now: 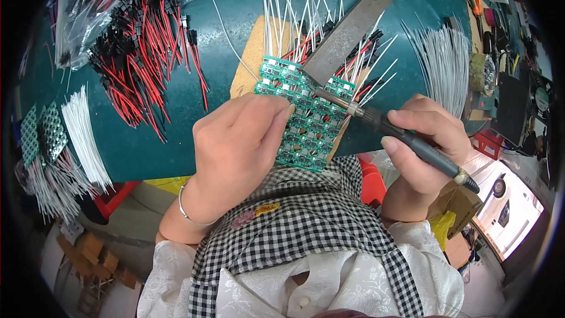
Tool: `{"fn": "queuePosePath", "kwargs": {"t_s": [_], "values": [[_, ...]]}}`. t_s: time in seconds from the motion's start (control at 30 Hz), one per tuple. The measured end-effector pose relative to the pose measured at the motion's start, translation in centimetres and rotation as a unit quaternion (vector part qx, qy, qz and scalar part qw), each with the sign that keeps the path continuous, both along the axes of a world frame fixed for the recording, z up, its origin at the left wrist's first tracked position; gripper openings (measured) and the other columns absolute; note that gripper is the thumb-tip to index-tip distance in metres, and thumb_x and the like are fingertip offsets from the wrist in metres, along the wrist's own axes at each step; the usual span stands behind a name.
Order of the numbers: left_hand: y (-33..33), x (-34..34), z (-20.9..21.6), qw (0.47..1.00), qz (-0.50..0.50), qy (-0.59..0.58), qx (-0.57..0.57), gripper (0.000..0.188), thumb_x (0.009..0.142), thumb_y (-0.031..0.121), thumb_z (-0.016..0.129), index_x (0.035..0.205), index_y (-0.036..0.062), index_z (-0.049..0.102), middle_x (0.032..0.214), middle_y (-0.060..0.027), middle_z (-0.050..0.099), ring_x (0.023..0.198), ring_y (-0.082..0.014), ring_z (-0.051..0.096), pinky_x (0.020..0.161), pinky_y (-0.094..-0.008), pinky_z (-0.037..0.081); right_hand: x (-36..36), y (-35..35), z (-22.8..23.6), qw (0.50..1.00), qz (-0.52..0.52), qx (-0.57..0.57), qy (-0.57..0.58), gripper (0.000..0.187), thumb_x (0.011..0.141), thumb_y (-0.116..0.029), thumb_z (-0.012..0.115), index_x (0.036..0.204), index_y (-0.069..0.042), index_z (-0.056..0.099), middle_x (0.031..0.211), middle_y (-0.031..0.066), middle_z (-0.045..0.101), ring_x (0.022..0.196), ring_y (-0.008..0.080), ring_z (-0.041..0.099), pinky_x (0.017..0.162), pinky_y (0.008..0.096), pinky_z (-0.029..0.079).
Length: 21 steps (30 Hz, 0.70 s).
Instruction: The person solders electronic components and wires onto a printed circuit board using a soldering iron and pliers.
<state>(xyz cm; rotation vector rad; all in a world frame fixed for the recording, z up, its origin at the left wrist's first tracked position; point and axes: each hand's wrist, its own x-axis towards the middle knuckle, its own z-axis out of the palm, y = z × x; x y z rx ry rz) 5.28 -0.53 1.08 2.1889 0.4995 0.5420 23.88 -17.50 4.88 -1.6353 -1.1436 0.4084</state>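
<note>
A green circuit board panel (303, 132) made up of several small boards lies in front of me, partly on a tan board (246, 76). My right hand (432, 135) grips a soldering iron (415, 144) by its dark handle; the iron's tip reaches the panel's upper middle. My left hand (238, 135) is closed in a pinch over the panel's left edge, and what its fingers hold is hidden. A flat grey metal bar (356, 26) lies slanted across the panel's far edge. White wires (273, 17) and red-black wires stick out beyond that edge, partly under the bar.
On the green table (218, 153), a pile of red-black wires with black connectors (144, 53) lies left beside a clear plastic bag (82, 17). White wire bundles (85, 135) and finished-looking green panels (54, 132) sit far left. Grey-white wires (441, 65) and tools stand right.
</note>
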Motion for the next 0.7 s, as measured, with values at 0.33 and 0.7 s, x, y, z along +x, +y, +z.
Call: {"fn": "queuePosePath", "kwargs": {"t_s": [0.33,0.7], "values": [[-0.1,0.6,-1.0,0.999,-0.005,-0.003,0.042,0.016,0.079,-0.002,0.076,0.09,0.0037,0.066,0.079,-0.0106,0.067,0.067,-0.0293,0.067,0.058,-0.0377,0.053,-0.9,0.3,0.0,0.998,-0.007,-0.052,-0.034,0.027,0.066,0.0,0.081,0.091,0.004,0.073,0.07,0.0112,0.067,0.058,0.0197,0.063,0.053,0.0287,0.046],[-0.2,1.0,-1.2,0.997,-0.002,-0.025,0.071,0.016,0.078,0.0,0.077,0.085,0.0038,0.063,0.074,-0.0099,0.063,0.064,-0.0284,0.064,0.055,-0.0374,0.051,-1.9,0.7,0.5,0.994,0.017,-0.042,-0.1,0.026,0.067,-0.002,0.081,0.092,0.003,0.074,0.07,0.0104,0.067,0.058,0.0231,0.065,0.053,0.0316,0.049]]}}
